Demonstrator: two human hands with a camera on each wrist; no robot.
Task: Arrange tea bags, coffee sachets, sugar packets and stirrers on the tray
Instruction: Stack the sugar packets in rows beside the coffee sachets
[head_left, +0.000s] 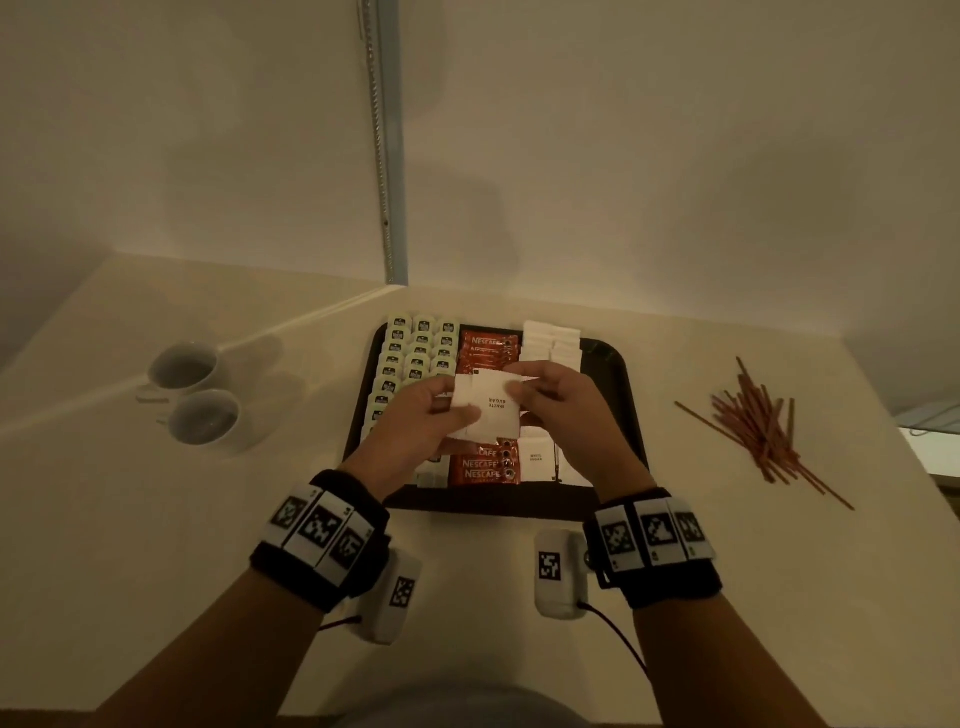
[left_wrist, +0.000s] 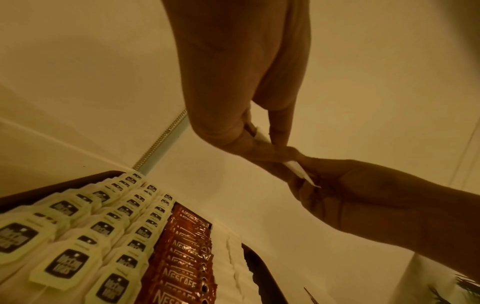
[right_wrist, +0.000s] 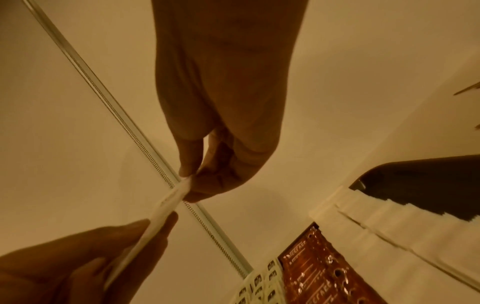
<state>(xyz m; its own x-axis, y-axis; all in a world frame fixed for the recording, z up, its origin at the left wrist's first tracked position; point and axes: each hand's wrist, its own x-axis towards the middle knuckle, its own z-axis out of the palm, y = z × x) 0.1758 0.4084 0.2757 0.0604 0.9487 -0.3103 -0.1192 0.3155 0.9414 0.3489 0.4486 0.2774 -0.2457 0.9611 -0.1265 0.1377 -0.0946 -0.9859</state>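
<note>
A small stack of flat white paper sugar packets, printed "white sugar", is held in the air above the middle of the dark rectangular plastic tray, edge-on in both wrist views. Its long axis runs from nine to three o'clock, spanning the two hands: the left hand pinches the nine o'clock end between thumb and fingers, and the right hand pinches the three o'clock end the same way, so each grip is clamped on the stack, neither nearer than the other. The half-filled column of white sugar packets on the tray lies at about one o'clock from the stack, on the right hand's side, so that hand looks better placed to set them down. Beside it run the red Nescafé coffee sachets and, at the left, rows of pale tea bags. On the pale counter, the thin brown stirrers lie loose at three o'clock, two white cups at nine.
</note>
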